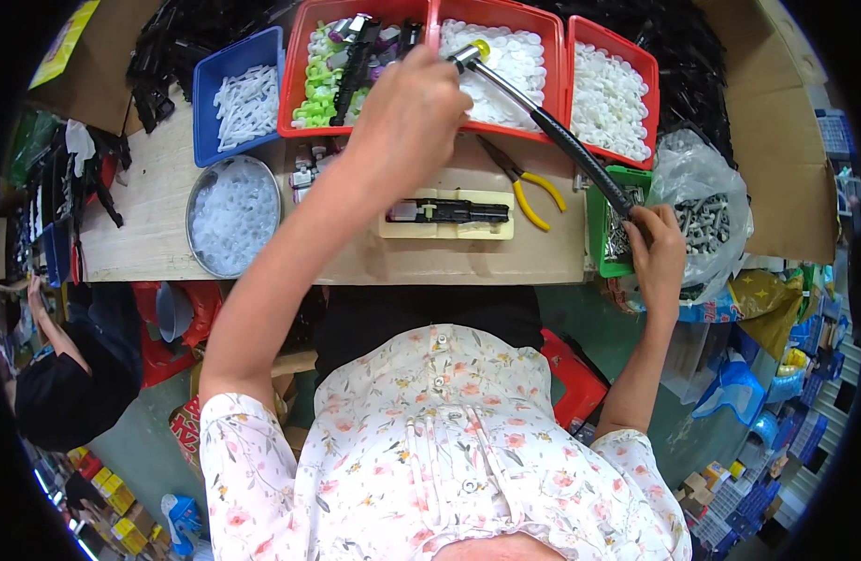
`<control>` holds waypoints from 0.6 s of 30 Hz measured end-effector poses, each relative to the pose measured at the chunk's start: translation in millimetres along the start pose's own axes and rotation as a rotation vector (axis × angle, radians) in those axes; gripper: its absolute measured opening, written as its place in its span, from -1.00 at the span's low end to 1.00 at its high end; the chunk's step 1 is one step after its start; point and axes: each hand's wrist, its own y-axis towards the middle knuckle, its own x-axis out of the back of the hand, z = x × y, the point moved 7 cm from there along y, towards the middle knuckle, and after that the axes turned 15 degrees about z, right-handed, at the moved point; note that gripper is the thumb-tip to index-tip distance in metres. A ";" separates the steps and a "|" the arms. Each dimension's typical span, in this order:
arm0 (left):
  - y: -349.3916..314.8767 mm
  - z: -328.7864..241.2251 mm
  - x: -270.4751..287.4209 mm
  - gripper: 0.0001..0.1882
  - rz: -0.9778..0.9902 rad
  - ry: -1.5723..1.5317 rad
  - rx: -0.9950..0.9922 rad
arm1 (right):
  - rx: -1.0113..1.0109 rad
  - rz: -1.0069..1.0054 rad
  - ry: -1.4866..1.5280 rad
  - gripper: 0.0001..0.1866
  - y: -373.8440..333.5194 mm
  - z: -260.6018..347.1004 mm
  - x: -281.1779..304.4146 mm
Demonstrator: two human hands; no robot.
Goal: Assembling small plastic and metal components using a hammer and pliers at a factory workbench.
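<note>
Head view: our right fingers (649, 224) clamp a hammer (571, 145). We cannot tell whether our left fingers (432, 71), above the far red bins (566, 70), grip anything.

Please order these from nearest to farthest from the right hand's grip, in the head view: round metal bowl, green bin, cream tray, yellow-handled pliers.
From the right hand's grip:
1. Green bin, just left of it.
2. Yellow-handled pliers, farther left and forward.
3. Cream tray, left past the pliers.
4. Round metal bowl, farthest left.
</note>
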 end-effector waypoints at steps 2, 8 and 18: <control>20.8 11.3 -16.3 -0.91 0.218 0.192 0.048 | 0.025 -0.007 -0.062 -0.86 2.5 4.2 -3.5; 41.6 17.8 -32.9 -0.93 0.336 0.338 0.005 | 0.028 -0.030 -0.036 -0.91 3.2 -2.3 -5.2; 27.8 22.6 -20.2 -0.96 0.076 0.032 0.014 | 0.057 -0.259 0.289 -0.86 -8.8 -3.1 20.3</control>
